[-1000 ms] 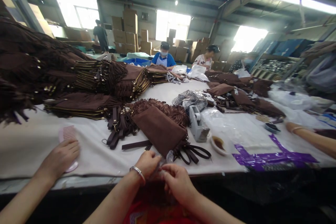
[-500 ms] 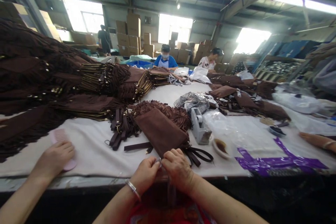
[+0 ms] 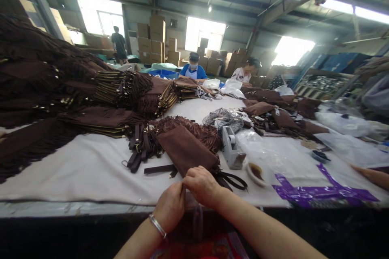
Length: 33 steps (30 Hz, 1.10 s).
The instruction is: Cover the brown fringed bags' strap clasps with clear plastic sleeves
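Left hand and right hand meet, fingers clenched beside the brown pouch, contents hidden.

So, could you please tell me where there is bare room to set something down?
The widest bare patch is white cloth at front left, between the fringed brown piece and the dark straps. A smaller one lies between the zippered stack and the mesh bundle. Just beyond the left hand and right hand, pouch and tape dispenser crowd the space.

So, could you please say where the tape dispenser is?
The tape dispenser stands right of centre in the head view, between the brown pouch and clear plastic.
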{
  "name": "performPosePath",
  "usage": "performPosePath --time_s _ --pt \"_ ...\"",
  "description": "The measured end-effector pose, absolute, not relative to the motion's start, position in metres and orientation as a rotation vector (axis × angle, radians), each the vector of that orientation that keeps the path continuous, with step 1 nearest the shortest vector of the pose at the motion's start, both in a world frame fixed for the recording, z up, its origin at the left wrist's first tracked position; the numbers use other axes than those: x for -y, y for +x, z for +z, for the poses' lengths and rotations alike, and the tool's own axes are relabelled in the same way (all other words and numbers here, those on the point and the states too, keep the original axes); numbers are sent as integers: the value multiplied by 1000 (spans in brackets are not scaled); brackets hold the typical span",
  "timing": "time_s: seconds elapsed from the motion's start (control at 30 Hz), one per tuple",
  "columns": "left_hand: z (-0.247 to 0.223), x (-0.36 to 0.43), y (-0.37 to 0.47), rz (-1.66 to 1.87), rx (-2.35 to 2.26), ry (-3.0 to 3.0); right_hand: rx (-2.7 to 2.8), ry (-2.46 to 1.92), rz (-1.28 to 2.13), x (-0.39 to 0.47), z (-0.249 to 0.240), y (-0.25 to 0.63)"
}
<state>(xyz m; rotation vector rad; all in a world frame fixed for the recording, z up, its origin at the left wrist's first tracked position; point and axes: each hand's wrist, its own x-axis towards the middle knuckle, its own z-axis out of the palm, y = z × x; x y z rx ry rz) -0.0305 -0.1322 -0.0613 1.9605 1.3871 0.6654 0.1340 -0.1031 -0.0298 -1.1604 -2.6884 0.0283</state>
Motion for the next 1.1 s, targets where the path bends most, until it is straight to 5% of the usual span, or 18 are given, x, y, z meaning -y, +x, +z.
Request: performPosePath --time_s 0.33,0.53,0.77,1.1 --pt "-52 125 -31 602 -1239 1318 2687 -906 -170 106 -36 142" --pt "-52 123 -33 474 -991 590 2696 -831 -128 104 -36 149" --pt "-61 133 -23 595 -1087 518 2675 -865 79 128 -25 166" --pt "-77 137 -16 670 -1352 1074 1234 -1756 368 78 0 309"
